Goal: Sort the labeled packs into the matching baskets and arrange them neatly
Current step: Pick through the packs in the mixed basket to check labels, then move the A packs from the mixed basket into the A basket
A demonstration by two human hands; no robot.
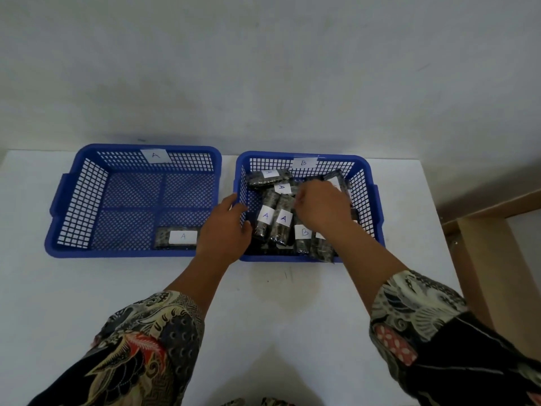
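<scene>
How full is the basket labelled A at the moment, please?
Nearly empty: basket A holds one pack labelled A, lying flat at its near right corner; the rest shows bare mesh floor.

- The packs (330, 183) beneath the right hand (322, 206) are largely hidden; its fingertips cannot be seen.
- One label (320, 235) is covered by the wrist.
- Both sleeves (140, 347) are cut off.

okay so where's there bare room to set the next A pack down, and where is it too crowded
Basket A is mostly bare mesh: both far quarters and the near-left quarter, bordered by its walls. Only one A pack lies at its near right. Basket B is crowded with packs, with the right hand in it and the left hand at its left wall.
</scene>
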